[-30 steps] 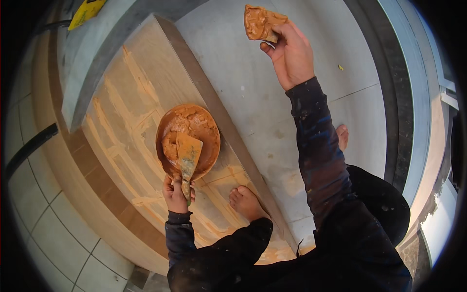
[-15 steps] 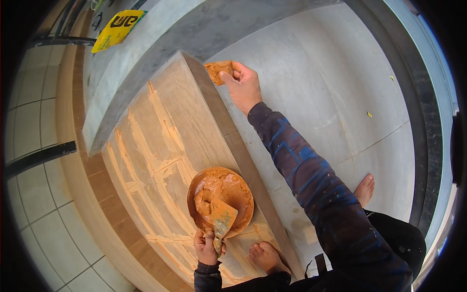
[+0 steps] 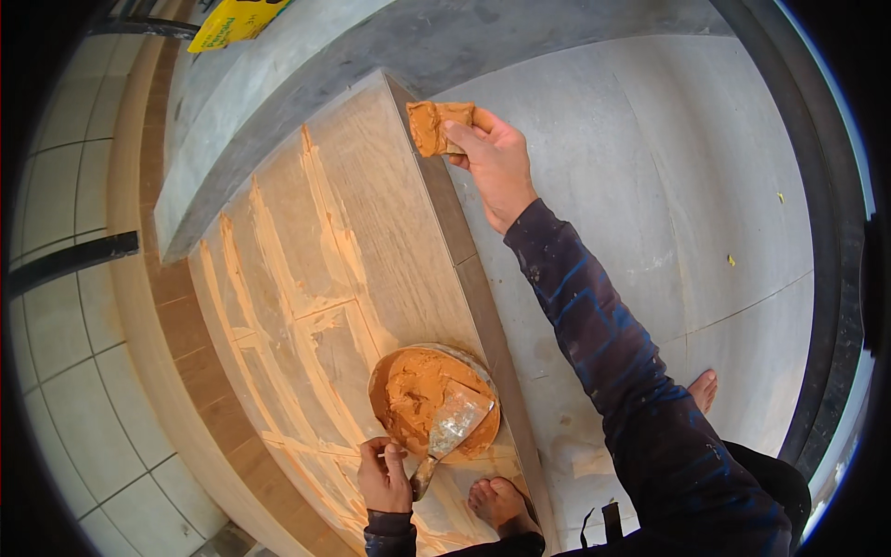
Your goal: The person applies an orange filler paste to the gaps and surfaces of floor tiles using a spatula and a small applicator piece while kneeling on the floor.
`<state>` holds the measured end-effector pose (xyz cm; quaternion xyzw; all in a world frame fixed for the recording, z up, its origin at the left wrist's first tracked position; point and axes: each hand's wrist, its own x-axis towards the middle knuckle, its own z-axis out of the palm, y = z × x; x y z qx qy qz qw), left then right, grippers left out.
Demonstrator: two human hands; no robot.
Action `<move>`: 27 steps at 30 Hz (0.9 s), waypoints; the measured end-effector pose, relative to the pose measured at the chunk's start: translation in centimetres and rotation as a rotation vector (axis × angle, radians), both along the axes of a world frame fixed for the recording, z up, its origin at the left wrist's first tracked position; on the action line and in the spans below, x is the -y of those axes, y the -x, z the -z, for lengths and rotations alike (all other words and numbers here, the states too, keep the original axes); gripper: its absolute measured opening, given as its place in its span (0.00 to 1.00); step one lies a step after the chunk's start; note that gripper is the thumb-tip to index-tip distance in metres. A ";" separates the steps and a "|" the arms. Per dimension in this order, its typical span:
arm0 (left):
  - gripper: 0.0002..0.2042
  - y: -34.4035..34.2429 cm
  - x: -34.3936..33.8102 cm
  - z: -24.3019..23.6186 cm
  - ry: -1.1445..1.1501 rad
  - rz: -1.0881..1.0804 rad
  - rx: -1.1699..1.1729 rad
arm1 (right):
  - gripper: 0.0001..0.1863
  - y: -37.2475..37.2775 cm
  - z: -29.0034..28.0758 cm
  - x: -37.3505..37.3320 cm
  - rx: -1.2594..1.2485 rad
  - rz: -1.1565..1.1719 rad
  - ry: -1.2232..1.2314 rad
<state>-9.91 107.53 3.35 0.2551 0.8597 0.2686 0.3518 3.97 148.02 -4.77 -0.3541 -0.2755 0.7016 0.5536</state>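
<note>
My right hand (image 3: 497, 162) is stretched out and grips an orange-smeared sponge (image 3: 438, 125) pressed at the far edge of the tiled step (image 3: 390, 232). My left hand (image 3: 385, 475) holds the handle of a putty knife (image 3: 450, 429), whose blade rests in a round bowl of orange grout (image 3: 418, 395). The bowl stands on the step's wood-look tiles, whose joints are smeared with orange grout. My bare foot (image 3: 497, 506) is planted on the step just right of my left hand.
A grey concrete ledge (image 3: 278, 102) rises behind the step, with a yellow bag (image 3: 232, 19) on it. To the right lies a lower grey tiled floor (image 3: 668, 186), where my other foot (image 3: 703, 390) stands. Pale square tiles (image 3: 65, 371) lie to the left.
My right hand has come down from the grey floor to the step's far edge with the sponge. The left hand keeps the putty knife in the bowl.
</note>
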 end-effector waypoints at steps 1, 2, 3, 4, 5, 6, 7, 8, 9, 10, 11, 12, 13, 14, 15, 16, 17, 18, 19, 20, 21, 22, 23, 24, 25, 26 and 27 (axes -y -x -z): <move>0.10 -0.1 -2.2 -1.3 -0.001 0.173 -0.415 | 0.14 -1.1 -0.7 0.9 0.006 0.005 -0.009; 0.11 0.2 -4.6 -3.6 -0.005 0.168 -0.492 | 0.14 -1.1 -1.2 2.4 -0.010 -0.041 -0.040; 0.11 1.6 -6.3 -5.4 -0.095 0.283 -0.546 | 0.13 -0.7 -1.7 5.2 -0.028 -0.071 -0.060; 0.12 2.0 -9.3 -6.4 -0.183 0.432 -0.579 | 0.13 -1.1 -2.3 6.6 -0.030 -0.072 -0.061; 0.15 2.4 -12.0 -6.7 -0.238 0.600 -0.606 | 0.13 -1.5 -2.9 8.0 -0.045 -0.104 -0.074; 0.18 2.8 -14.4 -6.5 -0.269 0.738 -0.647 | 0.12 -1.3 -3.3 9.5 -0.072 -0.145 -0.079; 0.22 2.8 -17.0 -6.2 -0.314 0.883 -0.681 | 0.12 -1.6 -3.9 10.5 -0.079 -0.140 -0.079; 0.24 2.0 -19.8 -5.7 -0.344 0.945 -0.657 | 0.12 -2.5 -4.4 11.1 -0.077 -0.138 -0.023; 0.26 0.8 -21.9 -5.2 -0.372 1.006 -0.632 | 0.12 -3.2 -4.7 11.6 -0.076 -0.137 0.035; 0.26 0.1 -23.1 -4.6 -0.363 1.024 -0.626 | 0.12 -3.3 -4.3 12.3 -0.081 -0.122 0.047; 0.25 -0.8 -24.0 -4.5 -0.388 1.073 -0.628 | 0.12 -3.7 -4.5 12.7 -0.108 -0.111 0.070; 0.24 -1.6 -24.5 -4.5 -0.412 1.121 -0.630 | 0.12 -4.2 -4.6 12.9 -0.136 -0.099 0.093; 0.23 -2.1 -24.6 -4.2 -0.364 1.117 -0.580 | 0.12 -4.5 -4.4 12.9 -0.138 -0.088 0.104; 0.23 -2.3 -24.8 -3.6 -0.357 1.130 -0.573 | 0.12 -4.8 -4.4 12.8 -0.168 -0.074 0.124; 0.25 -2.4 -24.8 -2.9 -0.405 1.127 -0.593 | 0.12 -5.1 -4.3 12.8 -0.199 -0.060 0.143; 0.26 -2.8 -25.0 -2.4 -0.456 1.125 -0.610 | 0.12 -5.6 -4.0 12.8 -0.200 -0.046 0.152; 0.26 -3.2 -25.2 -2.1 -0.452 1.139 -0.603 | 0.13 -6.1 -3.8 12.8 -0.206 -0.026 0.153; 0.26 -3.7 -25.4 -1.9 -0.485 1.162 -0.580 | 0.13 -6.6 -3.7 13.0 -0.212 -0.008 0.153; 0.26 -4.1 -25.5 -1.8 -0.516 1.182 -0.559 | 0.13 -6.8 -3.5 13.2 -0.216 0.001 0.160; 0.26 -4.4 -25.6 -1.6 -0.510 1.191 -0.555 | 0.13 -7.0 -3.4 13.4 -0.235 0.021 0.175; 0.26 -4.7 -25.8 -1.5 -0.522 1.207 -0.553 | 0.13 -7.2 -3.3 13.6 -0.254 0.041 0.189; 0.25 -4.9 -25.9 -1.4 -0.538 1.222 -0.553 | 0.13 -7.4 -3.3 13.8 -0.258 0.047 0.191; 0.25 -5.0 -26.1 -1.5 -0.536 1.228 -0.552 | 0.13 -7.6 -3.2 14.0 -0.257 0.050 0.205; 0.21 -5.2 -26.2 -1.6 -0.501 1.251 -0.533 | 0.13 -7.9 -3.0 14.2 -0.257 0.052 0.218; 0.18 -5.3 -26.3 -1.9 -0.466 1.272 -0.517 | 0.13 -8.0 -3.0 14.3 -0.262 0.055 0.218; 0.18 -5.4 -26.3 -1.9 -0.464 1.276 -0.521 | 0.14 -8.2 -2.9 14.4 -0.267 0.037 0.235; 0.15 -5.5 -26.4 -1.9 -0.465 1.278 -0.508 | 0.14 -8.3 -2.8 14.5 -0.272 0.019 0.252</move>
